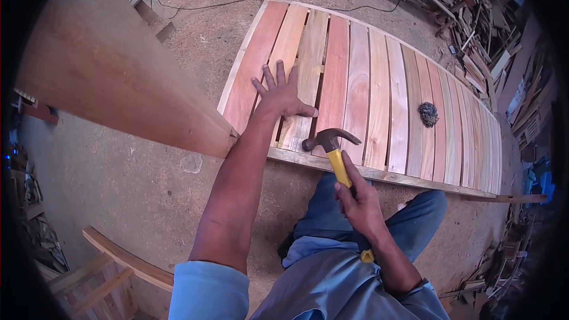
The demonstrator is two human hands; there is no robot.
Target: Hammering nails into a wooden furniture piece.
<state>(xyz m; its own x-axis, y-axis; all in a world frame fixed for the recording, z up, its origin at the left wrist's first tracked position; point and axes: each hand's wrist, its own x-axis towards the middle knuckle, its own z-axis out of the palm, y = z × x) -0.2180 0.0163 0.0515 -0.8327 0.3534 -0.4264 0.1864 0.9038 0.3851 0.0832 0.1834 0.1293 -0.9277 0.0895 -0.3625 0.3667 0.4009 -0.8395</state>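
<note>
My left hand [281,96] lies flat with its fingers spread on the slats near the left end of a long wooden slatted panel [357,89]. My right hand [359,204] grips a claw hammer [339,167] with a yellow and black handle. The hammer's dark head is over the panel's near edge rail, its striking face toward the left and its claw toward the right. Whether the face touches the wood, I cannot tell. A small dark heap of nails [428,115] rests on the slats to the right of both hands.
A tall wooden board [124,71] rises at the left, close to my left forearm. Another slatted wooden piece [127,266] stands at lower left. Scrap wood [504,77] is piled along the right. A black cable [201,8] crosses the sawdust-strewn floor beyond the panel.
</note>
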